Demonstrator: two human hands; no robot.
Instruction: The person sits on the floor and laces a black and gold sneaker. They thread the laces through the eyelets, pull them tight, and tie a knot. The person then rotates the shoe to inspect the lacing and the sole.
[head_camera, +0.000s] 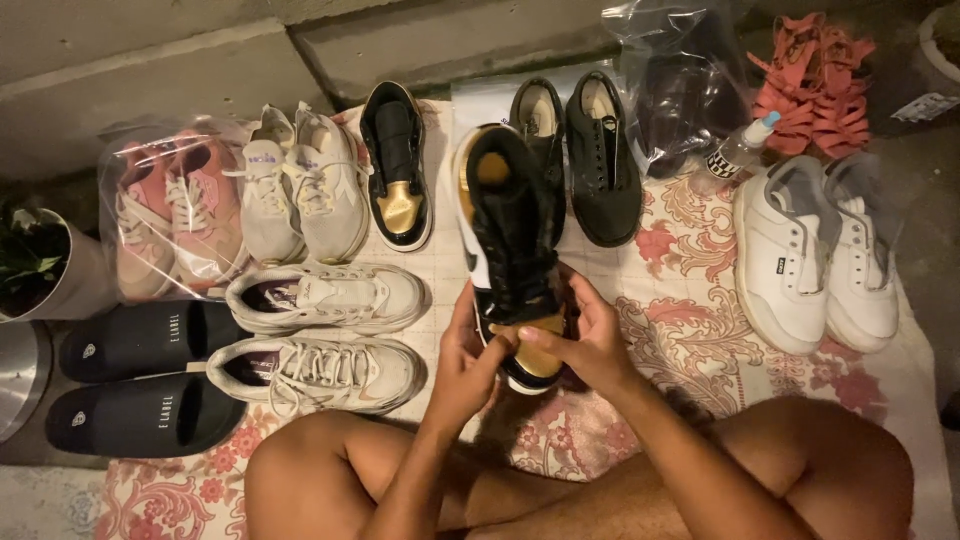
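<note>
I hold a black, white and gold high-top sneaker (510, 235) in front of me, its gold toe toward me. My left hand (468, 358) grips the toe end from the left. My right hand (583, 335) holds it from the right, fingers lying across the gold toe. Its matching sneaker (397, 165) lies on the floral cloth (690, 300) farther back, to the left.
Around me on the cloth lie white sneakers (320, 340), a second white pair (815, 250), black lace-up shoes (585, 150), pink shoes in a clear bag (170, 210), black slides (140, 385), coral sandals (815, 85), a small spray bottle (735, 152), a bagged dark shoe (680, 80), a potted plant (30, 262). My bare knees frame the bottom.
</note>
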